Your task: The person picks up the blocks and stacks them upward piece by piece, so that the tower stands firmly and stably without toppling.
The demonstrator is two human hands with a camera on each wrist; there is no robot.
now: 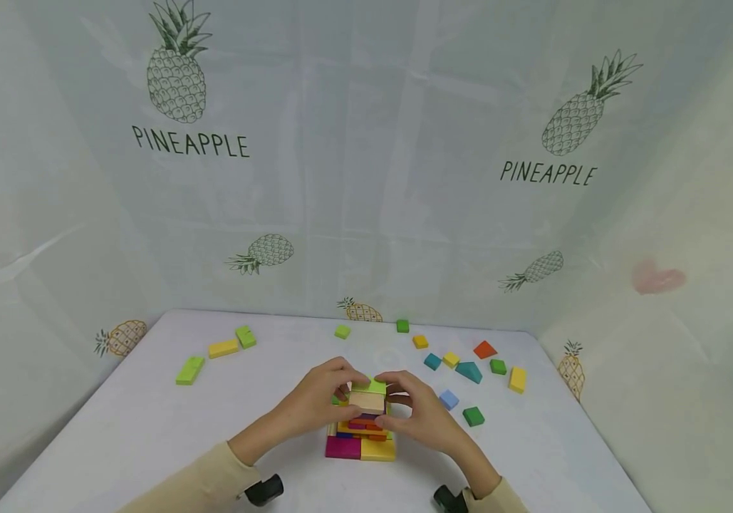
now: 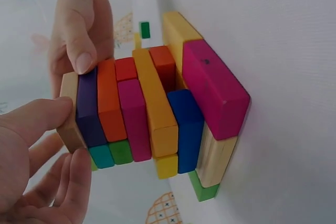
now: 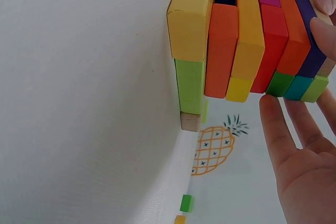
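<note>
A tower of coloured wooden blocks (image 1: 360, 447) rises from the table between the two hands. Plain wooden block (image 1: 367, 403) lies at the top front, with a light green block (image 1: 372, 387) behind it. My left hand (image 1: 315, 399) pinches the plain block at its left end, thumb in front and fingers behind. From the other side, my right hand (image 1: 424, 415) holds the upper layers, its thumb near the purple block (image 3: 311, 38) and its fingertips by the green block (image 3: 280, 84) and teal block (image 3: 297, 88) at the back. Lower down, magenta block (image 2: 215, 85) forms part of the base.
Loose blocks lie right of the tower, among them a blue one (image 1: 449, 400), a green one (image 1: 473, 416) and a teal triangle (image 1: 469, 371). Far left are a yellow block (image 1: 223, 348) and green block (image 1: 190, 370). Pineapple-printed curtain (image 1: 366, 178) surrounds the table.
</note>
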